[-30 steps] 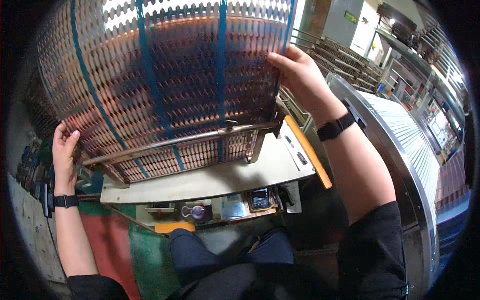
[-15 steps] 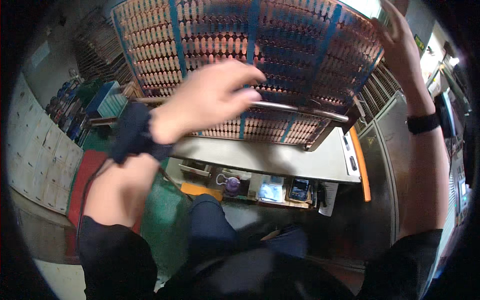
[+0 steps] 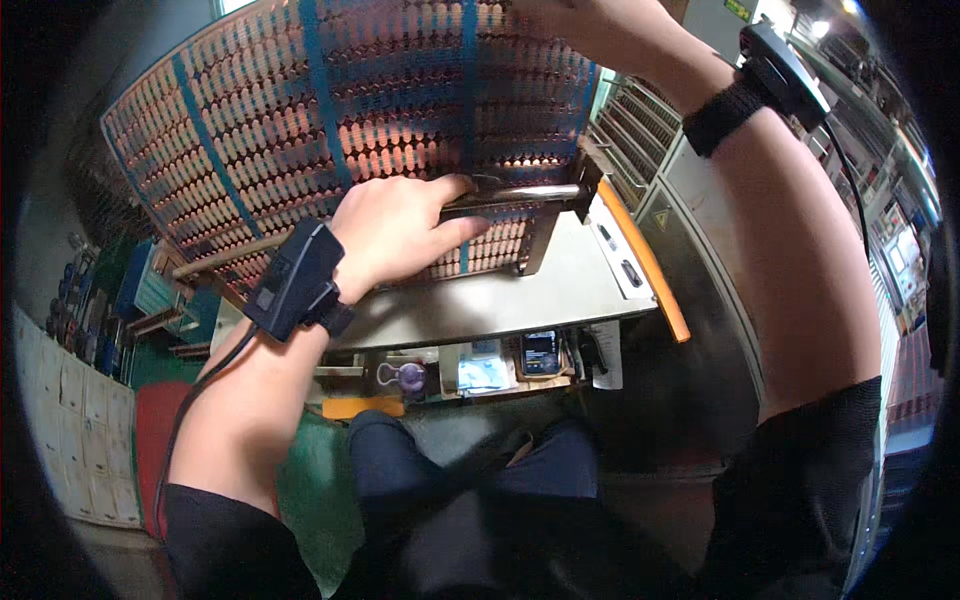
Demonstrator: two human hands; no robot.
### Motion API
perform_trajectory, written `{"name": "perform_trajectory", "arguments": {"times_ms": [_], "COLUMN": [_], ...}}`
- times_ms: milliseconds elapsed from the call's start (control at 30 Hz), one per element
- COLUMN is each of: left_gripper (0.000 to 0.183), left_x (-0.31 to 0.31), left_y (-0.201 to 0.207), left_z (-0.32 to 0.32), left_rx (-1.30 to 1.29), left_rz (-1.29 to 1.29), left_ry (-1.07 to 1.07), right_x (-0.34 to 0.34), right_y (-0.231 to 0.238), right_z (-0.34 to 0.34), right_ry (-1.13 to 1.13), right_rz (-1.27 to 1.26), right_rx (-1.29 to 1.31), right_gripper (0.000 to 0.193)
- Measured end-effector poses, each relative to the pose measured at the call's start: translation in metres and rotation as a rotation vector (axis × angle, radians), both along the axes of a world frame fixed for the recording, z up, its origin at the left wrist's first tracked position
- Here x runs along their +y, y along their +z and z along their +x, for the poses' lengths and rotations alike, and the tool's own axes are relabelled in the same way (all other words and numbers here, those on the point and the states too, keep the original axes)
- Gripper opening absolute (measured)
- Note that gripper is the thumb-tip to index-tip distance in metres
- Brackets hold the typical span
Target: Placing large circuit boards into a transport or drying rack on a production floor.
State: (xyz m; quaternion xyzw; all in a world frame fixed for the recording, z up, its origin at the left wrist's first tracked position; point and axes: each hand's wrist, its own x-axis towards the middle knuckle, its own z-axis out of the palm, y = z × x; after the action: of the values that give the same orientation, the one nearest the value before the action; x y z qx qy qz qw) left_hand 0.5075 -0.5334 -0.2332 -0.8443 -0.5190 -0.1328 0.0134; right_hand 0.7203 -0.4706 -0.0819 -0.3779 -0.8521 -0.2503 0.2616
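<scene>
A large panel (image 3: 270,80) with rows of oblong copper pads and blue strips stands leaning in front of me. A metal bar (image 3: 545,193) crosses its lower part. My left hand (image 3: 400,225) lies over the bar and the panel's lower part, thumb and fingers apart; whether it touches the bar I cannot tell. Up at the panel's top right is my right hand (image 3: 590,30), cut off by the picture's upper edge, its fingertips out of sight. Both wrists wear black bands, with a small black device on each.
Beneath the panel is a white tabletop (image 3: 450,308) with an orange strip (image 3: 650,270) at its right edge. A shelf below holds a purple bottle (image 3: 410,377) and a phone (image 3: 541,352). Pale lockers (image 3: 75,430) stand left; a wire rack (image 3: 635,125) is behind right.
My view has turned right, so the panel and table sit farther left. My left hand has settled lower by the bar. The right hand has come inward over the panel's upper right.
</scene>
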Motion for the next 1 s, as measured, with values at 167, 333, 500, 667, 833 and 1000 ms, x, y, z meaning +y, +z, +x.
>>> {"name": "perform_trajectory", "arguments": {"times_ms": [167, 333, 500, 667, 833, 1000], "left_gripper": [0.041, 0.031, 0.032, 0.035, 0.035, 0.035], "left_x": [0.003, 0.003, 0.003, 0.005, 0.006, 0.012], "left_y": [-0.003, -0.018, -0.018, -0.024, -0.028, -0.032], "left_z": [0.018, 0.003, 0.006, 0.006, 0.004, 0.004], "left_rx": [-0.037, -0.083, -0.025, -0.036, -0.04, -0.063], "left_rz": [0.014, 0.2, 0.203, 0.275, 0.274, 0.312], "left_ry": [0.043, -0.002, 0.057, 0.008, 0.027, -0.01], "right_x": [0.007, -0.021, -0.03, -0.001, 0.012, 0.029], "right_y": [-0.004, -0.052, -0.106, -0.105, -0.099, -0.096], "right_z": [0.023, -0.005, 0.001, 0.048, 0.041, 0.041], "right_ry": [0.031, 0.331, 0.315, -0.092, -0.243, -0.109], "right_rz": [0.112, 0.444, 0.288, -0.147, -0.265, -0.229], "right_rx": [-0.055, -0.016, -0.056, 0.747, 0.642, 0.718], "right_gripper": [0.041, 0.019, 0.024, 0.044, 0.046, 0.047]}}
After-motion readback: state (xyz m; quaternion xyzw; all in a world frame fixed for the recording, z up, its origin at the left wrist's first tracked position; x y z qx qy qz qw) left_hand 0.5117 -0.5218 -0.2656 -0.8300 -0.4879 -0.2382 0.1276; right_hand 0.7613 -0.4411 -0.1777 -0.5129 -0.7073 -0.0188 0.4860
